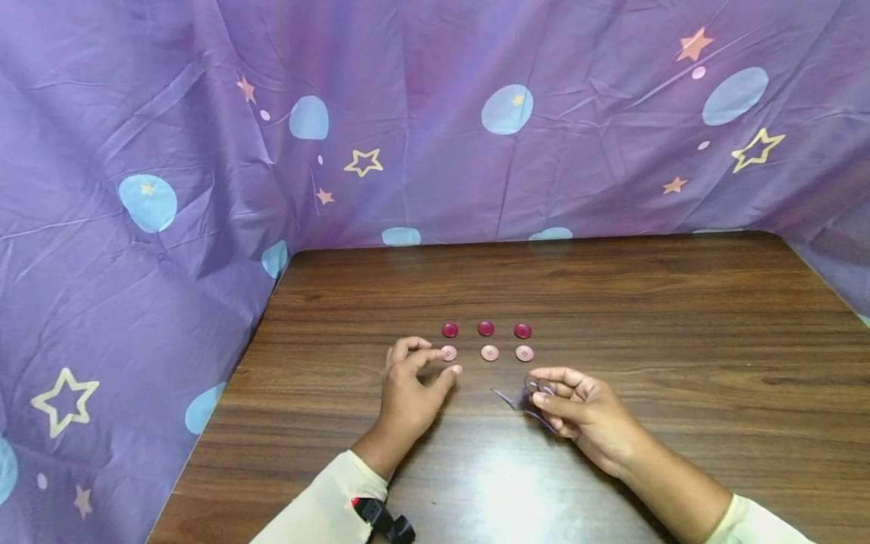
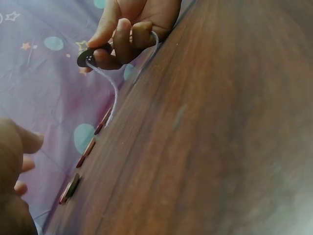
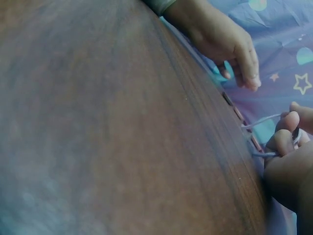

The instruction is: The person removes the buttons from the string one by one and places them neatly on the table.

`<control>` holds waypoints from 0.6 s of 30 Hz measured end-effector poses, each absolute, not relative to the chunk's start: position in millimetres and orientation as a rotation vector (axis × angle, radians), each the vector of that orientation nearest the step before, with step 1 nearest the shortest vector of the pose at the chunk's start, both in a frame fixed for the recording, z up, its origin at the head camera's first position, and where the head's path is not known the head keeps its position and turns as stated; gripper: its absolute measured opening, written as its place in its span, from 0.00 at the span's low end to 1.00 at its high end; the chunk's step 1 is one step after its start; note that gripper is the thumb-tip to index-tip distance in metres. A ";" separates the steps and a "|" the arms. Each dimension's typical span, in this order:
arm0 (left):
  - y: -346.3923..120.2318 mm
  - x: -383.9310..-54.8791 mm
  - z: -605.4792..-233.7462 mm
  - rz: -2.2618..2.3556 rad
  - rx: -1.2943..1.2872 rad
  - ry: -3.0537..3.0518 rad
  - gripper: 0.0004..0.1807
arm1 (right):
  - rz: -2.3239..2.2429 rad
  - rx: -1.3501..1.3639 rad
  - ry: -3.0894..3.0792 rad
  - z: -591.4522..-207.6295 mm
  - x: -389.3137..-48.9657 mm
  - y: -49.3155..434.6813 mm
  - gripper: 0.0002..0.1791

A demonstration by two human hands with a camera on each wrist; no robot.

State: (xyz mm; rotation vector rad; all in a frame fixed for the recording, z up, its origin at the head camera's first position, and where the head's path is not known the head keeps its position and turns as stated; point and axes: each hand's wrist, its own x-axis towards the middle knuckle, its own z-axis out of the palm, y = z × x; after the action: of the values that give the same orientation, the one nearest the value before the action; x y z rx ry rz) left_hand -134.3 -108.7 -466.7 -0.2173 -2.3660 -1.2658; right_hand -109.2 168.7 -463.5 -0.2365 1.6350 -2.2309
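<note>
My right hand (image 1: 587,415) pinches a dark button (image 2: 84,58) between thumb and fingers. A pale purple string (image 2: 113,90) passes through the button's holes, with one end dangling and another part trailing from the curled fingers. My left hand (image 1: 411,385) reaches over the left end of two rows of buttons, thumb and index finger apart. Its index fingertip is right at the leftmost pink button (image 1: 449,353). Two more pink buttons, a middle one (image 1: 490,353) and a right one (image 1: 524,353), complete the near row. Behind them lie three dark red buttons (image 1: 485,329).
All the loose buttons lie flat on a brown wood-grain table (image 1: 646,317). A purple cloth (image 1: 435,151) with stars and blue spots hangs behind and at the left. A black strap device (image 1: 382,520) sits on the left sleeve.
</note>
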 end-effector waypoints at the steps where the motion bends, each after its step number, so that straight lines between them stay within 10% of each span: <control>1: -108.4 -133.9 -466.7 -1.273 -0.251 -2.334 0.14 | -2.225 -0.234 1.646 -463.0 -109.0 168.5 0.19; 18: -102.5 -125.8 -465.9 -1.532 -0.674 -2.297 0.21 | -2.239 -0.273 1.666 -459.5 -108.0 168.1 0.18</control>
State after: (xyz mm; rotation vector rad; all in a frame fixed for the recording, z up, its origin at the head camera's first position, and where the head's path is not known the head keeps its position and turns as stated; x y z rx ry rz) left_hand -125.8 -102.5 -465.9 -0.6745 -2.2971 -1.5316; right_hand -108.0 168.1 -459.5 -0.2732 1.6664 -2.2395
